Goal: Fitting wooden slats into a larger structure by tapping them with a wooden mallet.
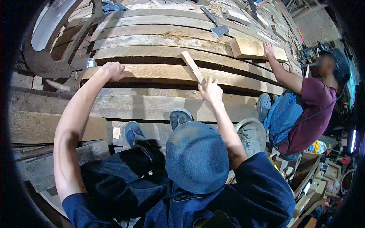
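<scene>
My right hand [211, 91] is closed around the near end of a pale wooden strip [190, 62]. The strip slants up and away to the left, across a long wooden beam [159, 72]. Toward the beam's left end, my left hand [114, 71] rests on it with the fingers curled into a fist. What lies inside that fist, if anything, is hidden.
A hatchet [216, 24] lies on the far planks. At right, a co-worker in a maroon shirt [313, 98] has a hand on a thick wooden block [247, 49]. A bucket of nails [251, 136] stands right of my feet; a large curved frame [49, 41] rises at far left.
</scene>
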`<state>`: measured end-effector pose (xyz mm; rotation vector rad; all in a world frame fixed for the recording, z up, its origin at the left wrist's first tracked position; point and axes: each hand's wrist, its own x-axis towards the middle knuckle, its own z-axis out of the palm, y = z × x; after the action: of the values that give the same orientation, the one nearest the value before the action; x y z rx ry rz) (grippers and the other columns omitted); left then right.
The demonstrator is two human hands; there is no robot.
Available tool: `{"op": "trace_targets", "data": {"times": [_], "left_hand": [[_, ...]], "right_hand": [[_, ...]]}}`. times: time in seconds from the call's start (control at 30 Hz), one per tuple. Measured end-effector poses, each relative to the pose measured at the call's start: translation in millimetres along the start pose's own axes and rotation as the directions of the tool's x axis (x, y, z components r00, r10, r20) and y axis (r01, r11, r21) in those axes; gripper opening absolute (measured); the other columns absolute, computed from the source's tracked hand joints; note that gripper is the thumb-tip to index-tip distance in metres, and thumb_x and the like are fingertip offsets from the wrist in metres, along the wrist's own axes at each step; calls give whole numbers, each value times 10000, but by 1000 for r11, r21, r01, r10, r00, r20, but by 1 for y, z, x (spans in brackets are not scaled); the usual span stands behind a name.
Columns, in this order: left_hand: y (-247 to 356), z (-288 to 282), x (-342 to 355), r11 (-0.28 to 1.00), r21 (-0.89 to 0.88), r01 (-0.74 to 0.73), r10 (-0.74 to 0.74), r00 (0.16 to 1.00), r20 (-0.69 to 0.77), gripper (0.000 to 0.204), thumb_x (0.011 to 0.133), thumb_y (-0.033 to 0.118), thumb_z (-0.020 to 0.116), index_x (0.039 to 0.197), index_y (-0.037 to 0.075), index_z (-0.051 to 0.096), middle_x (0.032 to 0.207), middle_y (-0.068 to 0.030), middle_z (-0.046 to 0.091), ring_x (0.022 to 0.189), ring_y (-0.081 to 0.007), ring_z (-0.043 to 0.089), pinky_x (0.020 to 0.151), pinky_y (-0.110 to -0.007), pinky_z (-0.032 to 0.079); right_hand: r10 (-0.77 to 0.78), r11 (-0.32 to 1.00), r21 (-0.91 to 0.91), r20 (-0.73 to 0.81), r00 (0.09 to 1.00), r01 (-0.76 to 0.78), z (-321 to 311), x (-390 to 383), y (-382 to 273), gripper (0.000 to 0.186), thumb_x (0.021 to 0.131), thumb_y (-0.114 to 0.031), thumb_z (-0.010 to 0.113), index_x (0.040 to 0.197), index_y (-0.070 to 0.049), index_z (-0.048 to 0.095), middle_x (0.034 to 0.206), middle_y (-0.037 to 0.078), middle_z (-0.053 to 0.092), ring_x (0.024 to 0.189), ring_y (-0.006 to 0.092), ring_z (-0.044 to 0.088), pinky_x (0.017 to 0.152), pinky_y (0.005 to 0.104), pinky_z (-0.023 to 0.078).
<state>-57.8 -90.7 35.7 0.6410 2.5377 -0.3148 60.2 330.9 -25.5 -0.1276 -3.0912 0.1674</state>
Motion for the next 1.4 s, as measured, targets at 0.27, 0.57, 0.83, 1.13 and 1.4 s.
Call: {"op": "trace_targets", "data": {"times": [0.27, 0.57, 0.83, 1.13, 1.4], "left_hand": [[8, -5, -2, 999, 35, 30, -31, 999, 35, 358, 834, 354, 518, 949, 30, 617, 910, -221, 640, 887, -354, 627, 752, -442, 516], [9, -3, -7, 999, -34, 35, -34, 999, 43, 337, 798, 303, 538, 933, 5, 616, 921, -208, 641, 894, -363, 617, 783, -435, 499], [4, 5, -9, 1000, 2, 6, -7, 995, 101, 340, 801, 294, 536, 957, -1, 601, 938, -216, 637, 914, -354, 613, 800, -426, 492], [-6, 15, -15, 1000, -6, 21, -21, 1000, 20, 327, 789, 299, 548, 919, 7, 619, 902, -206, 647, 876, -351, 625, 778, -423, 501], [-2, 14, -10, 1000, -14, -5, 4, 1000, -25, 310, 781, 275, 527, 878, -2, 625, 876, -220, 643, 864, -370, 620, 767, -437, 500]], "right_hand": [[41, 914, 406, -131, 991, 16, 0, 93, 46, 232, 750, -220, 671, 909, -63, 608, 781, 149, 604, 784, 293, 599, 731, 387, 473], [-76, 956, 268, -156, 985, 117, 18, 161, 19, 191, 765, -173, 599, 929, -93, 657, 916, 189, 641, 903, 338, 605, 803, 408, 478], [-36, 989, 139, -81, 996, 47, 32, 193, 18, 215, 767, -237, 605, 890, -74, 672, 862, 197, 655, 847, 327, 636, 776, 413, 495], [6, 988, 156, 59, 998, -15, 17, 191, -14, 233, 772, -173, 556, 926, -24, 647, 920, 233, 646, 903, 353, 629, 788, 439, 503], [-104, 994, -36, 39, 994, 105, 35, 202, -1, 239, 829, -166, 478, 925, -11, 633, 938, 228, 643, 901, 348, 630, 798, 428, 500]]}}
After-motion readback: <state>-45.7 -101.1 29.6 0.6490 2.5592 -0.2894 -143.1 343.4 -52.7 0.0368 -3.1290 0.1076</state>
